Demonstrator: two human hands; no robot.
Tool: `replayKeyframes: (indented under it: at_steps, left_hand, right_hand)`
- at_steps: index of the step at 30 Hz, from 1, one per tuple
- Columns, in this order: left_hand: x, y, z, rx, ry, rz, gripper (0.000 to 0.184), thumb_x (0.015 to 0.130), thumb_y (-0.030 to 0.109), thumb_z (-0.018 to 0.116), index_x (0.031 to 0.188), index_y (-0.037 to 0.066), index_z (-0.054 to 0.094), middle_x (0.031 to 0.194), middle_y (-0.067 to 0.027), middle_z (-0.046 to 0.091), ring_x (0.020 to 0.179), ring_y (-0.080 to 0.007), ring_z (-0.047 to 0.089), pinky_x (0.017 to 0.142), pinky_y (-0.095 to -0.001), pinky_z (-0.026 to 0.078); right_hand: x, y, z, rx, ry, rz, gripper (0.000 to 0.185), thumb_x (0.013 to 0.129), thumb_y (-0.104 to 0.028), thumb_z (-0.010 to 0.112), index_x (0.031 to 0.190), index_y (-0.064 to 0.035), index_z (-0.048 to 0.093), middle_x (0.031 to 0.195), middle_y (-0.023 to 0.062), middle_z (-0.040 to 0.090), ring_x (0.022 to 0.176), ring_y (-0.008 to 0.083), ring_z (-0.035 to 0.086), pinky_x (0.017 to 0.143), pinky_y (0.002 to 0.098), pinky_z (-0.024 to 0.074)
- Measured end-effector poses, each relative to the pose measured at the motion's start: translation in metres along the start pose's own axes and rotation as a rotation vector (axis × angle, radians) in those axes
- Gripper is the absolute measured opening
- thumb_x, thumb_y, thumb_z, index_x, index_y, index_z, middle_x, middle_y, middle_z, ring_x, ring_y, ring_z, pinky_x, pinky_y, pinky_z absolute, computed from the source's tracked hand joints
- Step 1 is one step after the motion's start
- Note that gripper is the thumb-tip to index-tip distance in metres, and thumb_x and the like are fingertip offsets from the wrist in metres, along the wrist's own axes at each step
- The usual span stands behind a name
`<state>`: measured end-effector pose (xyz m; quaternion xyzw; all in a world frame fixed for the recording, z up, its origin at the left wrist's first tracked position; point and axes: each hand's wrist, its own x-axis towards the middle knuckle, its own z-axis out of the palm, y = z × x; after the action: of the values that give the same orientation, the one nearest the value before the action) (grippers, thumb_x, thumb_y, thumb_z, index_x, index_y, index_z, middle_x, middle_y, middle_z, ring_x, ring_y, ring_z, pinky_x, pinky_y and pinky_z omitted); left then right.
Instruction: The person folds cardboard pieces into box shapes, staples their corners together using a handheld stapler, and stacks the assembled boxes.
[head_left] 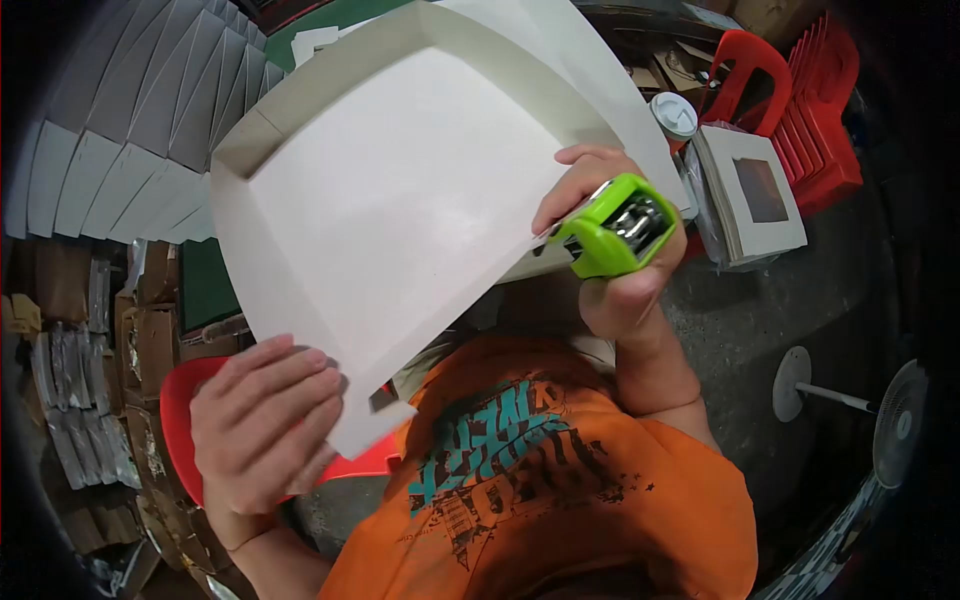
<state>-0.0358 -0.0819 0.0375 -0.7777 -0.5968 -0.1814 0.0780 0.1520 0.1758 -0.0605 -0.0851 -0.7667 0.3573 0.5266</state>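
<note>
A shallow white cardboard tray point(400, 190) with upright walls fills the middle of the view, tilted in front of my body. My left hand point(265, 425) is closed on its near left corner, where a loose flap point(370, 430) sticks out; the thumb is mostly hidden. In my right hand point(625, 280) is a lime-green stapler point(625, 228) with metal parts showing. Its narrow end points left, at the tray's near right corner. The fingers of that hand lie along the tray's right wall; whether the stapler's jaws touch the cardboard, I cannot tell.
Stacked white cardboard trays point(120, 120) rise at the left. Red plastic chairs point(820, 120) stand at the back right, near a lidded cup point(673, 117) and windowed white boxes point(755, 190). A fan point(900, 425) is at the right; wrapped bundles point(75, 400) lie at the lower left.
</note>
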Motion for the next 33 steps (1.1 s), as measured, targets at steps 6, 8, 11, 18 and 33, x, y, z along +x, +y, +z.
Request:
replayKeyframes:
  at_steps: [6,8,11,18,33]
  left_hand:
    - [-0.014,-0.025,0.03,-0.333,0.491,-0.306,0.031,0.096,0.024,0.068,0.073,0.004,0.064,0.079,-0.0129,0.075,0.083,-0.0299,0.075,0.106,-0.0663,0.047]
    - [-0.013,-0.025,0.031,-0.352,0.416,-0.268,0.023,0.092,0.021,0.07,0.076,0.004,0.066,0.081,-0.0138,0.075,0.083,-0.0292,0.074,0.107,-0.0645,0.047]
    - [0.009,-0.004,0.024,-0.215,0.169,-0.07,0.01,0.086,0.013,0.07,0.083,0.003,0.07,0.088,-0.0135,0.076,0.083,-0.0283,0.073,0.107,-0.0577,0.049]
    - [0.044,-0.011,0.036,-0.193,0.01,0.31,0.023,0.081,0.008,0.072,0.102,-0.001,0.073,0.093,-0.0076,0.073,0.072,-0.0218,0.067,0.069,-0.0345,0.055]
    - [0.073,-0.035,0.051,-0.459,-0.123,0.344,0.025,0.084,0.009,0.079,0.109,0.005,0.075,0.088,-0.0078,0.073,0.064,-0.0214,0.065,0.053,-0.0324,0.051]
  right_hand:
    - [-0.003,-0.004,-0.002,0.015,0.087,0.129,0.092,0.095,-0.089,0.018,0.095,-0.0043,0.055,0.08,0.0051,0.064,0.078,0.0174,0.056,0.098,0.0477,0.0464]
    - [-0.003,-0.001,-0.005,-0.006,0.084,0.1,0.091,0.097,-0.086,0.021,0.099,-0.0026,0.057,0.081,0.0055,0.065,0.08,0.0176,0.058,0.096,0.0463,0.0481]
    - [0.004,0.006,-0.014,-0.014,0.012,0.087,0.088,0.101,-0.079,0.032,0.11,0.003,0.06,0.085,0.0065,0.067,0.083,0.0165,0.062,0.088,0.04,0.0523]
    - [0.033,0.007,-0.008,0.19,-0.098,0.026,0.058,0.101,-0.055,0.063,0.095,0.0026,0.067,0.074,0.0098,0.063,0.064,0.0186,0.059,0.059,0.0322,0.0468]
    - [0.028,-0.01,0.015,0.636,-0.02,0.285,0.095,0.095,-0.088,0.019,0.092,-0.0035,0.064,0.076,0.0095,0.067,0.075,0.0209,0.069,0.091,0.0454,0.0545]
